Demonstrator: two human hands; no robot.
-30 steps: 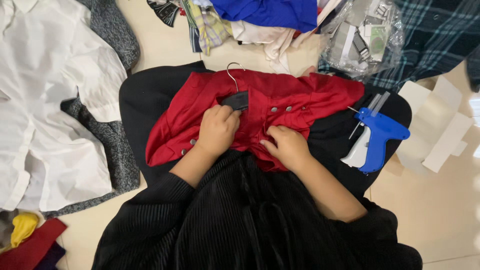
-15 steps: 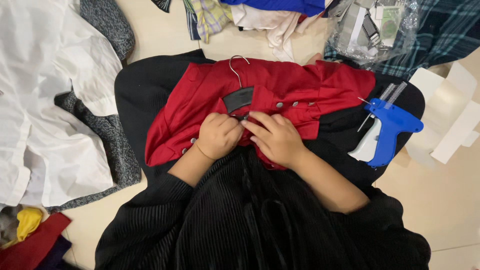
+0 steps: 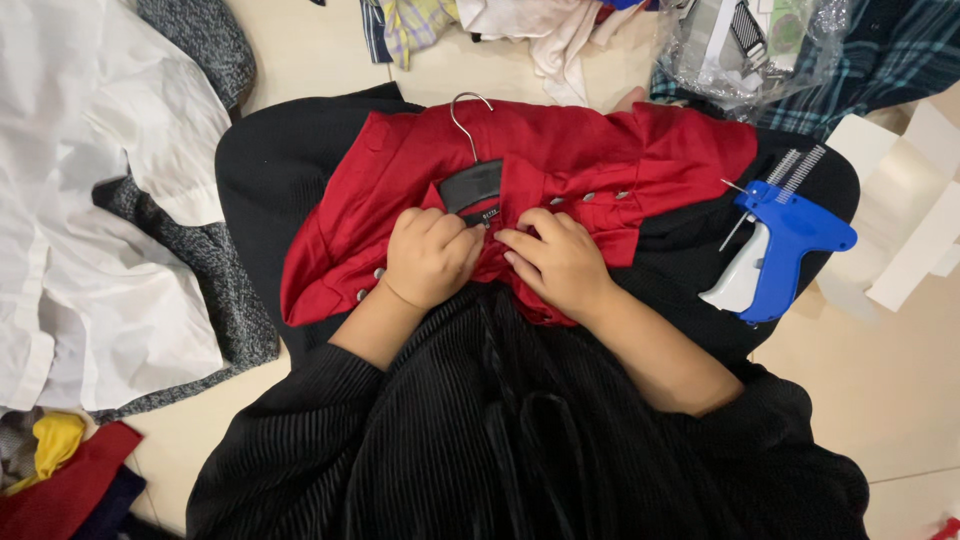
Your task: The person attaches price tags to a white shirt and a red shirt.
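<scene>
- The red garment [image 3: 560,170] lies spread across the person's lap, over a black pleated skirt [image 3: 520,440], with its far edge toward the pile of clothes [image 3: 500,20] on the floor.
- A black hanger [image 3: 470,180] with a metal hook sits inside the garment's neck, hook pointing away from the person.
- The left hand [image 3: 430,255] is curled closed, pinching a fold of red fabric just below the hanger.
- The right hand [image 3: 560,260] lies beside it, fingers bent and gripping the same bunched fabric; the two hands nearly touch.
- A row of small metal buttons [image 3: 600,197] runs along the placket to the right of the hands.
- Judged step: the fabric at the garment's front, near the hanger, is being gathered or fastened; which exact fastening is worked is hidden by the fingers.
- Judged requirement for the next move: a steady pinch with both hands, keeping the hanger seated in the neck.
- A blue and white tagging gun [image 3: 775,250] rests at the lap's right edge, well apart from both hands.
- A white shirt [image 3: 90,200] lies on the floor to the left.
</scene>
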